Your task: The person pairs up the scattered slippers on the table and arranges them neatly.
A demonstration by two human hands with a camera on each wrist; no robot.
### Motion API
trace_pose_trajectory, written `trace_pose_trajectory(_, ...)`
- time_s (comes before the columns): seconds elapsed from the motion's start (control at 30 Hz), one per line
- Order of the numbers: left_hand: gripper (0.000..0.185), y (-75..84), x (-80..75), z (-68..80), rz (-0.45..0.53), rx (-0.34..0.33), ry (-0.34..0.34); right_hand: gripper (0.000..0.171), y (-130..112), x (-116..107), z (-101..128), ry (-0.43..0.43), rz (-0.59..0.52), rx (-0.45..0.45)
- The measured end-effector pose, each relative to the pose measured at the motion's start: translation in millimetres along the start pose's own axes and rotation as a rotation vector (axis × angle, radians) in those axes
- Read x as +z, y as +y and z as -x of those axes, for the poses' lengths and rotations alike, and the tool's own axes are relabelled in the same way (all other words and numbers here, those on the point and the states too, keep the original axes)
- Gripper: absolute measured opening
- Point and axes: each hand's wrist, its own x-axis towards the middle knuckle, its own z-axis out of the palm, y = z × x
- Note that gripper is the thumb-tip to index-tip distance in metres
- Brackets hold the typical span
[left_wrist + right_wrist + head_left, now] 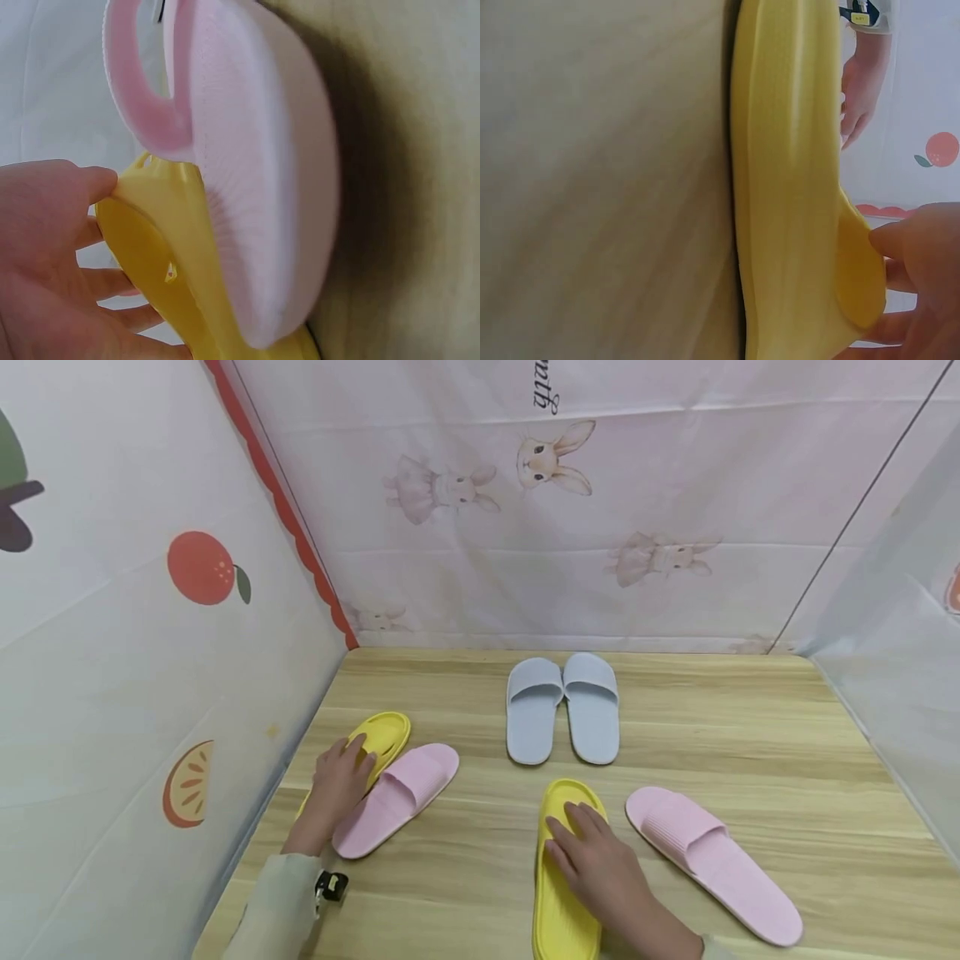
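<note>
My left hand rests on a yellow slipper at the table's left edge, fingers laid over its strap. In the left wrist view the thumb of that hand touches the strap of the yellow slipper, with the fingers spread. A pink slipper lies against it on the right, seen close as pink slipper. My right hand lies flat on a second yellow slipper near the front. The right wrist view shows this hand at the strap of the yellow slipper.
Another pink slipper lies to the right of my right hand. A pale blue pair sits side by side at the back middle. The wooden table is walled by printed sheets on the left, back and right.
</note>
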Motion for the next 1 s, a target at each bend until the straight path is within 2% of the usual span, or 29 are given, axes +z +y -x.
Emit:
trace_pose_trajectory(0.33, 0.057, 5.3, -1.8, -12.5, 0.014, -0.005, -0.026, 0.032, -5, 3, -14, 0.0, -0.026, -0.074)
trace_pose_trajectory(0.53, 0.056, 4.2, -3.8, -14.2, 0.008, -0.016, -0.029, 0.031, -12, 11, -20, 0.009, -0.025, -0.14)
trace_pose_trajectory(1.0, 0.058, 9.5, -6.4, -25.4, -0.006, -0.034, -0.066, 0.03, -27, 20, -36, 0.003, -0.062, -0.19)
